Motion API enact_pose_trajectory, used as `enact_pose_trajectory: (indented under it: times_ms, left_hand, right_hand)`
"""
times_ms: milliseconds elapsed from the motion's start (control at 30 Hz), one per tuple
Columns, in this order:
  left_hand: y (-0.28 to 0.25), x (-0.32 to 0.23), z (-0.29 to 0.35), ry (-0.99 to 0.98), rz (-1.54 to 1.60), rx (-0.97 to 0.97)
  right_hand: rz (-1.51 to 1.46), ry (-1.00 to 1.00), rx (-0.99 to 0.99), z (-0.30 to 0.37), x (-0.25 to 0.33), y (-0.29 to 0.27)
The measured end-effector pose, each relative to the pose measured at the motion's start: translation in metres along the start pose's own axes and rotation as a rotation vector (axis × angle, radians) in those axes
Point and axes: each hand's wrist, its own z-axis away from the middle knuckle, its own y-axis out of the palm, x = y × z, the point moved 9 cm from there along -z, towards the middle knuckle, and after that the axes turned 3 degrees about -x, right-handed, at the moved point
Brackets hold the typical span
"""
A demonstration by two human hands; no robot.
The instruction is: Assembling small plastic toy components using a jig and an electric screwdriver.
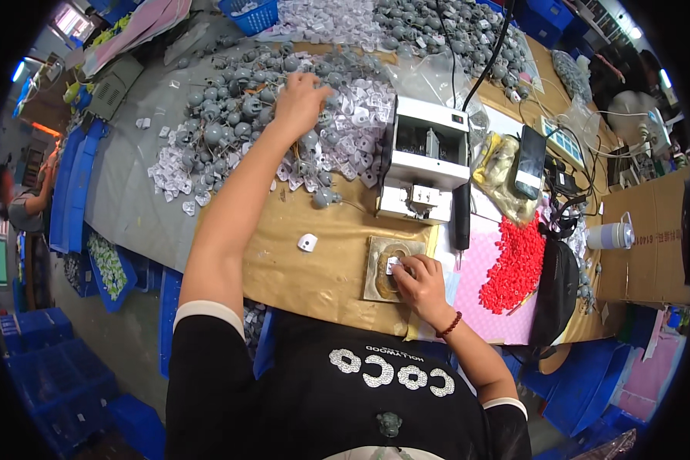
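Note:
My left hand [300, 103] reaches into a heap of round grey plastic parts [218, 134], its fingers curled down among them; their tips and anything between them are hidden. Close to my body, my right hand [423, 285] pinches a small white plastic piece [392, 265]. This piece is over a square block [374, 287] with an oval ring shape on its top. To the left of the block, another white piece [307, 243] lies alone on the brown table covering. One grey part [326, 198] with a thin wire rests at the heap's near edge.
A white bench machine [425, 172] stands behind the block, with a black-handled tool [461, 215] along its right side. Farther right are red pieces [510, 264], a phone [530, 162], a black bag [557, 295] and a cardboard box [644, 245]. White pieces [360, 115] adjoin the heap.

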Motion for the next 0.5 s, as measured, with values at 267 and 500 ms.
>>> enact_pose_trajectory:
  times_ms: [267, 500]
  left_hand:
    - [-0.094, -0.025, -0.026, -0.130, 0.502, -0.116]
    - [-0.042, -0.021, 0.041, -0.086, -0.125, 0.649]
  right_hand:
    - [-0.306, 0.223, -0.201, -0.006, -0.022, -0.035]
    - [-0.374, 0.179, -0.353, -0.055, -0.006, -0.084]
